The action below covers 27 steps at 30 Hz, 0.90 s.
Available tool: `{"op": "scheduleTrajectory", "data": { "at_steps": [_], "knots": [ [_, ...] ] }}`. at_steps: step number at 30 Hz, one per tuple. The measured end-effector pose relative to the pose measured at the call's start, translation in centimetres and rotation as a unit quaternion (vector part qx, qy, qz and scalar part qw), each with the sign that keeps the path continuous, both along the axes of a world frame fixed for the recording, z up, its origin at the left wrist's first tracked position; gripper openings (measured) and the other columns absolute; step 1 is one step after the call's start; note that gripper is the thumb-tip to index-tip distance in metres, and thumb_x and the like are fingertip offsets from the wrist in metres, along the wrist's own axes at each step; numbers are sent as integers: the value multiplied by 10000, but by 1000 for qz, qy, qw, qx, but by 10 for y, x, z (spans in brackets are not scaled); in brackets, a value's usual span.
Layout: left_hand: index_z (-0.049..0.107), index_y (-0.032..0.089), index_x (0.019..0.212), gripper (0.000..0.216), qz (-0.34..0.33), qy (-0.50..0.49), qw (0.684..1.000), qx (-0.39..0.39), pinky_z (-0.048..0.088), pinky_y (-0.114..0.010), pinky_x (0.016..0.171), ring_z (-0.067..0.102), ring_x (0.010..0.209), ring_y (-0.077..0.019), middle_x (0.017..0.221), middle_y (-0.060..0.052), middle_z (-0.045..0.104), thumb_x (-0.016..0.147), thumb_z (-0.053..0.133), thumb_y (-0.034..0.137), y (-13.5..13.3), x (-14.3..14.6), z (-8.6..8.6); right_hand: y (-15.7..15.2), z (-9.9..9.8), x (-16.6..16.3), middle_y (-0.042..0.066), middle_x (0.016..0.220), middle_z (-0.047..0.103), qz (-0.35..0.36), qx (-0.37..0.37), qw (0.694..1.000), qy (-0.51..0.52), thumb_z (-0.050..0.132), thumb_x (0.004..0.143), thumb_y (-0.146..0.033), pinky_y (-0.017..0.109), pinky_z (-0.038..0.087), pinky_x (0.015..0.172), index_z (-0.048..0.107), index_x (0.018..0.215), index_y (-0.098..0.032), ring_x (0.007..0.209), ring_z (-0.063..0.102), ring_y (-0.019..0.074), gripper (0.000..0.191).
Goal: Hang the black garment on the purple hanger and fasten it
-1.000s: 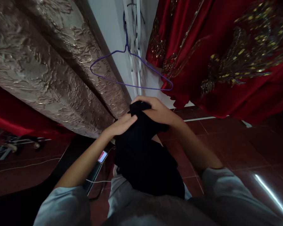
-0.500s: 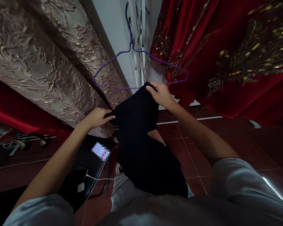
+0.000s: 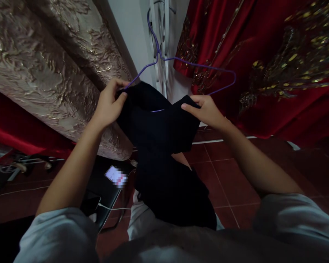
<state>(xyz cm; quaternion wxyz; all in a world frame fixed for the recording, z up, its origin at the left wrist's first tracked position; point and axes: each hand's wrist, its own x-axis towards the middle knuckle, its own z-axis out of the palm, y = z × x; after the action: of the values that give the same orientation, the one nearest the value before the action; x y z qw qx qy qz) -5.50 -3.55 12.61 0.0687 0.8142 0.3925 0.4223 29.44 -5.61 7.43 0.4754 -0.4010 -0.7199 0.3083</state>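
Observation:
A black garment (image 3: 159, 146) hangs in front of me, its top edge held up against a purple wire hanger (image 3: 192, 65) that hangs from a white rack (image 3: 164, 22). My left hand (image 3: 109, 104) pinches the garment's upper left corner right at the hanger's left end. My right hand (image 3: 205, 109) grips the garment's upper right edge just below the hanger's right arm. A short stretch of the hanger's lower bar shows over the cloth between my hands.
A beige embossed cloth (image 3: 44, 65) hangs on the left, a red gold-embroidered garment (image 3: 263, 65) on the right. Below lie a lit phone (image 3: 115, 176) with a white cable on a dark surface, and a red tiled floor (image 3: 235, 182).
Both hands rose and spread apart, lifting the black garment's top edge up to the hanger. The hanger swung to the right and tilted.

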Motion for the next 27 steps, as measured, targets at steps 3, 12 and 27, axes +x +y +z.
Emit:
{"op": "scheduleTrajectory", "data": {
  "at_steps": [3, 12, 27],
  "knots": [
    [604, 142, 1275, 276, 17, 44, 999, 8, 462, -389, 1125, 648, 1149, -188, 1164, -30, 706, 1002, 564, 140, 2, 22, 13, -17, 2, 9, 62, 1044, 698, -16, 48, 998, -25, 886, 696, -450, 397, 546, 832, 712, 1070, -228, 971, 654, 267, 469],
    [654, 137, 967, 61, 112, 106, 987, 33, 499, -470, 1079, 634, 1100, -255, 1031, -46, 650, 908, 668, 129, 5, 33, 24, -8, 52, 85, 23, 683, 681, -178, 90, 979, -44, 788, 760, -73, 278, 377, 540, 769, 1186, -167, 519, 502, 65, 437],
    [643, 194, 1039, 349, -93, -79, 976, -183, 543, -311, 828, 681, 887, -176, 968, -60, 713, 957, 636, 533, 4, 24, -24, 48, 60, 113, 123, 1165, 731, -280, 298, 913, 1, 612, 709, 161, 337, 532, 962, 721, 1169, -130, 1082, 697, 183, 555]
  ]
}}
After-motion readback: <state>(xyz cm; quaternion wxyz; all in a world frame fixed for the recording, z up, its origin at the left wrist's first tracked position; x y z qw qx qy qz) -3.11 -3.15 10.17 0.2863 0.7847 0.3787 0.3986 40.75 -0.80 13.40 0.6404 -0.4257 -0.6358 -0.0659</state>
